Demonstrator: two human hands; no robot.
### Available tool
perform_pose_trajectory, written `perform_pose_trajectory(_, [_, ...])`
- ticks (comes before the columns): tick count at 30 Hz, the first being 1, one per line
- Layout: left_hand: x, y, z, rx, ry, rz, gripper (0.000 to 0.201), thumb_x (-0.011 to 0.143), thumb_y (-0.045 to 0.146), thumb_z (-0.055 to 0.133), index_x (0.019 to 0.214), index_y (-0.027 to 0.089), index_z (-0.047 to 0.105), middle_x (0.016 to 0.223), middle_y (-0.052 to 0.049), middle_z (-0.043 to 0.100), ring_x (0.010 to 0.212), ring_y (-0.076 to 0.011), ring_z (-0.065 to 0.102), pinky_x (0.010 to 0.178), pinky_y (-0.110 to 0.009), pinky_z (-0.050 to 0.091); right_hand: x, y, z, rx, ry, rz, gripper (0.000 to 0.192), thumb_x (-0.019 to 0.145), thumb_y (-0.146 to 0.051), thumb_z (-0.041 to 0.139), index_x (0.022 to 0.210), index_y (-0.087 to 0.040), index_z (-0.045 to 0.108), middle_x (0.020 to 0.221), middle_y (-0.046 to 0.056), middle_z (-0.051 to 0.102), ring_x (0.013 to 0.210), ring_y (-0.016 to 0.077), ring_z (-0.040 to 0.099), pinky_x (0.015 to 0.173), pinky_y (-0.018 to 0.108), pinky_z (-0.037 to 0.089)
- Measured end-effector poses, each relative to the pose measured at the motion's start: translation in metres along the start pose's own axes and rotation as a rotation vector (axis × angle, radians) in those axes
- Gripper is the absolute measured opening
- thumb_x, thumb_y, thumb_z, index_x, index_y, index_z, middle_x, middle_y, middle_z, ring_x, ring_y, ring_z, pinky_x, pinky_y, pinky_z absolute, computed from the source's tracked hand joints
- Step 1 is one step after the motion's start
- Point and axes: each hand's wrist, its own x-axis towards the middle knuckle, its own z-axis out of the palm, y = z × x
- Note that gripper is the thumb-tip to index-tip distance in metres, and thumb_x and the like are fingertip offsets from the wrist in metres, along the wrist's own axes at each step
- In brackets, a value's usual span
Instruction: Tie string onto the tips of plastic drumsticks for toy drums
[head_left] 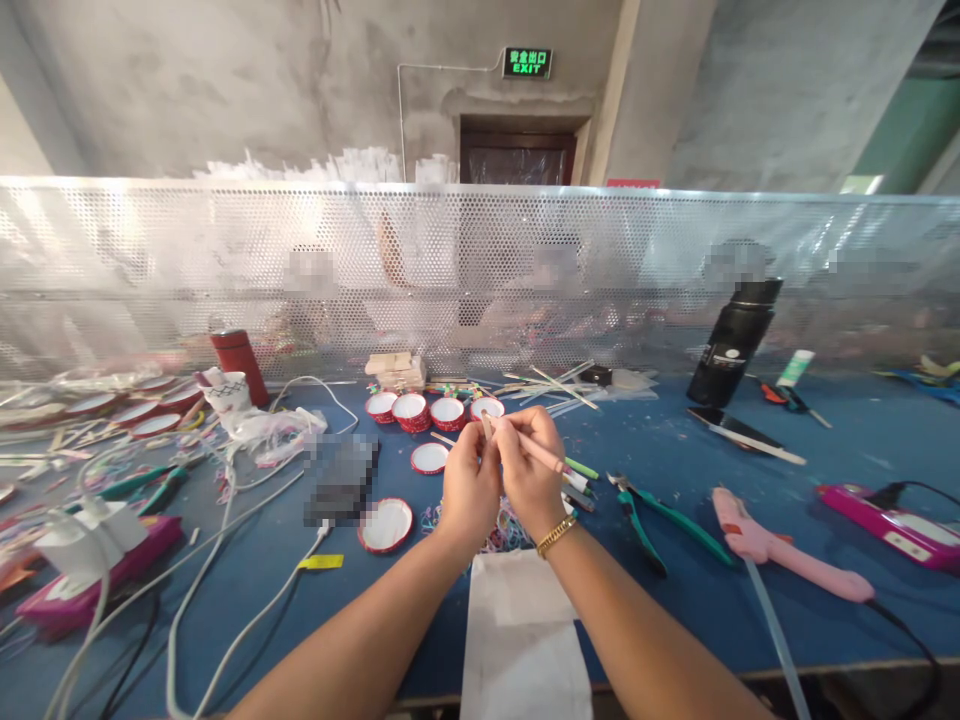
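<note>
Closest to me there's a white sheet of paper (525, 640) lying on the blue table (825, 440) between my forearms. Just above it both hands meet over a little heap of colored rubber bands (504, 528). The left hand (469, 485) is closed, pinching the tip of a thin wooden stick (489, 424), and the right hand (529, 470) is wrapped around a pinkish pen (546, 458) that pokes out to the right. Green pliers (649, 515) and a pink glue gun (787, 555) lie to the right. Further back, red-rimmed lids (431, 410) sit in a row, a black bottle (735, 345) stands right, all before a perforated metal screen (187, 270).
</note>
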Motion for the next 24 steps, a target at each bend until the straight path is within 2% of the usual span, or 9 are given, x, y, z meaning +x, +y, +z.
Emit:
perform_pose_trajectory(5, [0.0012,-0.0032,-0.0002,0.001,-0.020,0.005,0.026,0.096,0.041,0.058,0.081,0.019,0.054,0.076,0.000,0.056,0.073,-0.0144,0.049,0.067,-0.025,0.040,0.0001,0.0006,0.0002,0.039,0.024,0.044,0.022,0.095,-0.040,0.063,0.085,-0.023,0.054,0.072,-0.001,0.065,0.065,0.0176,0.065,0.062,0.030,0.052])
perform_pose_trajectory(11, [0.0000,0.0011,0.0002,-0.005,0.006,0.009,0.028,0.094,0.039,0.060,0.077,0.020,0.051,0.073,0.001,0.053,0.072,-0.0140,0.048,0.068,-0.025,0.041,-0.0007,-0.0002,-0.0007,0.002,-0.014,-0.022,0.021,0.095,-0.038,0.063,0.084,-0.023,0.056,0.075,0.000,0.066,0.070,0.0177,0.066,0.066,0.031,0.053])
perform_pose_trajectory(18, [0.0015,-0.0053,0.0002,-0.033,-0.024,-0.023,0.026,0.095,0.043,0.060,0.085,0.019,0.057,0.079,-0.001,0.059,0.072,-0.0139,0.050,0.065,-0.024,0.040,0.0009,0.0006,-0.0006,0.051,0.030,0.060,0.022,0.096,-0.042,0.061,0.086,-0.024,0.053,0.070,-0.001,0.065,0.064,0.0176,0.065,0.059,0.029,0.051])
perform_pose_trajectory(24, [0.0023,-0.0049,-0.0006,-0.020,-0.006,0.002,0.028,0.095,0.044,0.060,0.083,0.019,0.056,0.074,0.001,0.053,0.070,-0.0133,0.045,0.064,-0.024,0.038,-0.0006,0.0004,0.0002,0.063,0.002,0.054,0.023,0.095,-0.043,0.063,0.086,-0.023,0.055,0.072,0.000,0.066,0.067,0.0179,0.067,0.062,0.030,0.053])
